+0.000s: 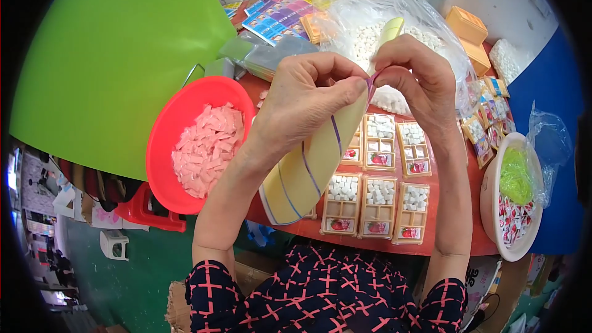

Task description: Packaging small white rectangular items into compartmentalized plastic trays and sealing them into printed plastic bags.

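A pale yellow striped bag (314, 169) with thin purple lines hangs slantwise in front of me, its lower end wide and bulging. My left hand (296, 102) pinches its gathered purple top between thumb and fingers. Against it, my right hand (419, 80) closes on the same purple edge, fingertips nearly touching those of the left. Below and to the right of the bag are several tan compartment trays (340, 209), with small white cubes in one section and a strawberry-printed packet in another. The tray at the left is partly covered by the bag.
At left stands a red basin (161, 139) of pink strips. A large clear bag of white pieces (364, 43) sits at the back, a light green scoop (391, 29) in it. At right are a white basin (490, 209) of small packets and stacked orange trays (467, 24).
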### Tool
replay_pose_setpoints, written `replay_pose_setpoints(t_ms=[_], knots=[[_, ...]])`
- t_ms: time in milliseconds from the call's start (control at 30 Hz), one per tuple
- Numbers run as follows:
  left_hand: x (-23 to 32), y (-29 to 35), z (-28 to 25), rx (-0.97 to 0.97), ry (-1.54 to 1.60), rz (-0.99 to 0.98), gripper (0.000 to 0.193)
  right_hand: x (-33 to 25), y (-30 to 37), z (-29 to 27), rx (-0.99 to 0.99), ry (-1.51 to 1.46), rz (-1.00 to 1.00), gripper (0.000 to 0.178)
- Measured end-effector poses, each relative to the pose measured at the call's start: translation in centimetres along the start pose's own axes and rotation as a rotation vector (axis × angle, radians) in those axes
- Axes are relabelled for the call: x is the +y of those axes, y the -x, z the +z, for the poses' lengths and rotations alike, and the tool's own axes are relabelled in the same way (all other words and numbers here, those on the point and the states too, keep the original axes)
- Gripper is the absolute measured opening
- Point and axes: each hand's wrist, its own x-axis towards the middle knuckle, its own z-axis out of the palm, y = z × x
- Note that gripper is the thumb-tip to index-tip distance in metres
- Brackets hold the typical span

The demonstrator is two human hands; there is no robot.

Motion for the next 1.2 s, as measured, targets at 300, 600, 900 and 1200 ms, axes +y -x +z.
replay_pose_setpoints(t_ms=[300,600,900,1200], knots=[[-1.2,-0.5,-0.7,-0.032,0.231,-0.095,0.014,0.6,1.3,1.4,0.160,0.273,-0.264,0.017],[-0.6,1.4,-0.5,0.095,-0.326,0.252,0.005,-0.1,1.0,1.1,0.011,0.068,0.001,0.025],[0.4,2.1,-0.1,0.100,-0.689,0.504,0.013,-0.8,1.0,1.0,0.018,0.142,-0.039,0.016],[-0.2,1.2,0.2,0.055,-0.412,0.261,0.009,0.0,1.1,0.6,-0.088,-0.144,0.130,0.013]])
